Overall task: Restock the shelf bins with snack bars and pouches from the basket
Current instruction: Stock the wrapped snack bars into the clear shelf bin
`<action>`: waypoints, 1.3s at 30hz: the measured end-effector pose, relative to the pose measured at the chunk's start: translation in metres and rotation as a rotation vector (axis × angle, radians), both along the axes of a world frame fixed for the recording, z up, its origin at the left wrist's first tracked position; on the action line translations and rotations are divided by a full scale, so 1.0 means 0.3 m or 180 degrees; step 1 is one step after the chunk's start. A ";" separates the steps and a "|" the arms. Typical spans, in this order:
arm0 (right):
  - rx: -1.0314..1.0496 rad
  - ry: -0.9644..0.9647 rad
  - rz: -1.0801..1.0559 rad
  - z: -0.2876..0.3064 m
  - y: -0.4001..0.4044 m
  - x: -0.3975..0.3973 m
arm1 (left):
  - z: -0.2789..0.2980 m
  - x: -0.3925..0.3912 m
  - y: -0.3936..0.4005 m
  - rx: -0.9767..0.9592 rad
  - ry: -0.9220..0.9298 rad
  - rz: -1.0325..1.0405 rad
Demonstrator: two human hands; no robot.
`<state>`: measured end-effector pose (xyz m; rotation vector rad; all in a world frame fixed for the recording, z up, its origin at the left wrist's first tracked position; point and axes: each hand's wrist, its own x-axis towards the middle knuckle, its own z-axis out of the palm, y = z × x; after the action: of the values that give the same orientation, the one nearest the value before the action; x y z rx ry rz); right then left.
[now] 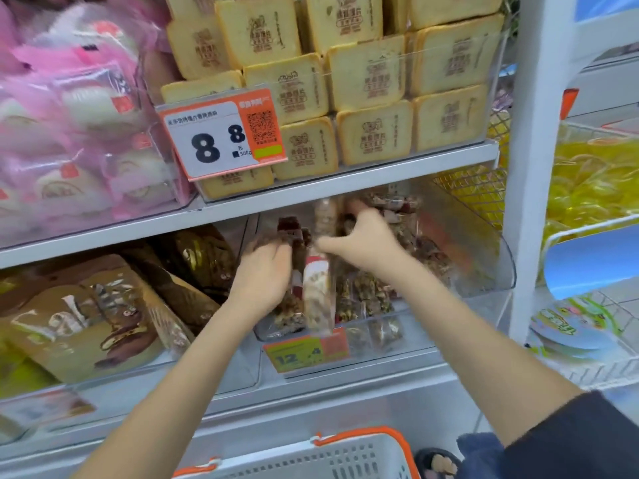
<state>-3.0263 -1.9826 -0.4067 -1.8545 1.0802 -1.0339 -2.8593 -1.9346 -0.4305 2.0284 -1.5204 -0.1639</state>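
Observation:
A clear shelf bin [484, 257] on the middle shelf holds several wrapped nut-and-fruit snack bars [366, 299]. Both my hands reach into it. My left hand [264, 271] is closed around a bundle of dark bars at the bin's left side. My right hand [366, 240] grips bars standing upright, its thumb pressed against a tall clear-wrapped bar [318, 292] between the two hands. The grey basket [332, 458] with orange handles sits at the bottom edge; its contents are hidden.
A bin of toast-slice packs [373, 74] with an orange price tag [221, 136] sits on the shelf above. Pink pouches [69, 126] fill the upper left, brown pouches [86, 312] the bin to the left. A white upright [532, 167] and wire racks of yellow packs stand right.

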 end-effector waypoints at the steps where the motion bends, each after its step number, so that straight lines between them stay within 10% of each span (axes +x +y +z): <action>1: 0.0003 -0.0076 0.0160 -0.032 0.017 0.050 | 0.024 -0.014 0.017 -0.0224 0.0512 0.0050; 4: -0.0050 0.0246 0.0494 -0.113 0.040 0.181 | 0.064 -0.055 0.099 -0.1097 0.1253 -0.0096; 9: -0.0053 0.0972 0.0289 -0.145 0.029 0.173 | 0.017 -0.046 0.137 -0.0524 -0.0845 -0.0539; 14: 0.0535 0.0400 0.0279 -0.173 0.058 0.103 | 0.051 -0.091 0.093 -0.0649 -0.1447 -0.0579; 24: 0.0679 -0.1195 0.0793 -0.187 0.068 0.081 | 0.177 -0.094 0.041 -0.0163 0.1227 -0.1560; 31: 0.1360 -0.0180 0.1865 -0.106 0.079 -0.076 | 0.214 -0.006 0.026 0.0745 -0.0388 -0.2055; 39: 0.0944 -0.0340 0.0958 -0.111 0.150 0.017 | 0.201 -0.016 -0.108 0.0332 -0.0105 -0.1528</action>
<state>-3.0213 -1.9376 -0.4399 -1.6397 0.8115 -0.7445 -2.8641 -1.9671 -0.3703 1.7116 -2.0353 -0.4063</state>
